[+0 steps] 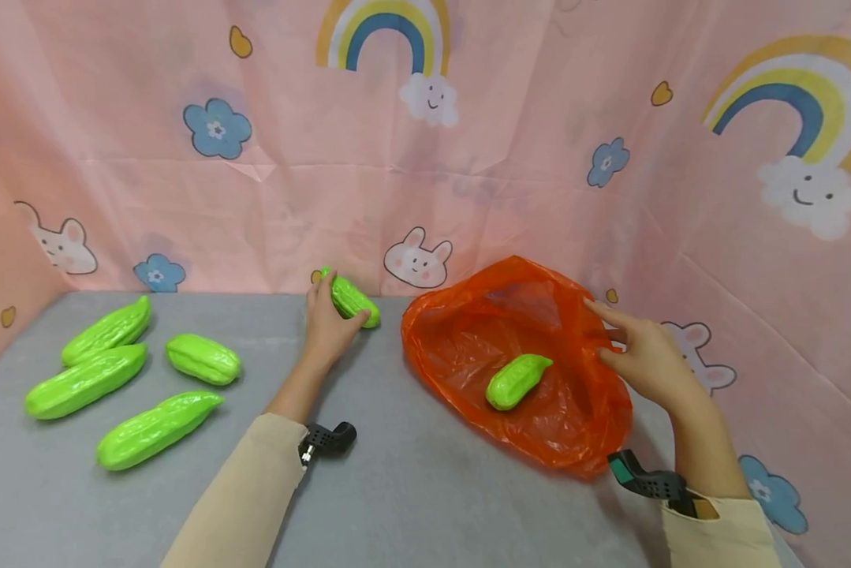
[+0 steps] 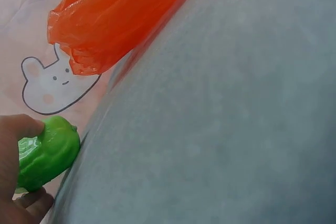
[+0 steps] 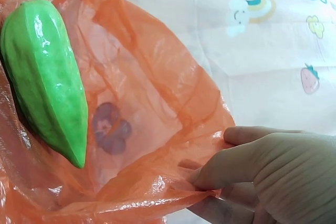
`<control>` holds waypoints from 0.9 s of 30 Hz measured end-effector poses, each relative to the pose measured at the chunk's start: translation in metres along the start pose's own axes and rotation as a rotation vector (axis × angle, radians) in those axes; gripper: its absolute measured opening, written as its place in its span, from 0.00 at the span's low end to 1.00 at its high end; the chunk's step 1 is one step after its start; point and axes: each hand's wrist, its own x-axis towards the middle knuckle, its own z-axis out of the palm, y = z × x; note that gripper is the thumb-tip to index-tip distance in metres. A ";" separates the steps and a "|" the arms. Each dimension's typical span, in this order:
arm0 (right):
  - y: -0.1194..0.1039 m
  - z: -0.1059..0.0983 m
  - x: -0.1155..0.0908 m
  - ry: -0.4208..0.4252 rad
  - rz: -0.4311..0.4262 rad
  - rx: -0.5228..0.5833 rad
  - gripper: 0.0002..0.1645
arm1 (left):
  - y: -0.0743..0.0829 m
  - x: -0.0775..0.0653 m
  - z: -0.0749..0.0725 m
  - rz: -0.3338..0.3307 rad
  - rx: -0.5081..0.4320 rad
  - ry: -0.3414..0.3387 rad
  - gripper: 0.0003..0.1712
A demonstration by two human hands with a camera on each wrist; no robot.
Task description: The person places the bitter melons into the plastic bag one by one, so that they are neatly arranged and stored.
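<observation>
My left hand (image 1: 331, 322) grips a glossy green toy bitter melon (image 1: 354, 300) near the back edge of the table, its thumb on one side and fingers on the other. In the left wrist view, the melon's rounded end (image 2: 59, 142) sticks out past the thumb. To the right, an orange-red plastic bag (image 1: 445, 347) lies with its mouth wide open. My right hand (image 1: 648, 356) pinches the bag's right rim between thumb and fingers. One bitter melon (image 1: 516, 382) lies inside the bag, its pointed tip showing in the right wrist view.
Several more bitter melons lie on the left of the grey table (image 1: 411, 489), among them a short one (image 1: 203, 359) and a long one (image 1: 157, 431). A pink patterned cloth (image 1: 290, 213) hangs behind the table and along its sides.
</observation>
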 end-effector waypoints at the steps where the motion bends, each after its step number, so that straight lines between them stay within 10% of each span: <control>1: 0.000 -0.001 -0.001 0.004 -0.002 -0.002 0.41 | 0.001 0.000 0.001 0.006 -0.004 -0.003 0.54; 27: 0.002 -0.003 -0.004 0.076 -0.001 -0.041 0.40 | 0.006 -0.003 0.001 -0.014 -0.132 -0.036 0.51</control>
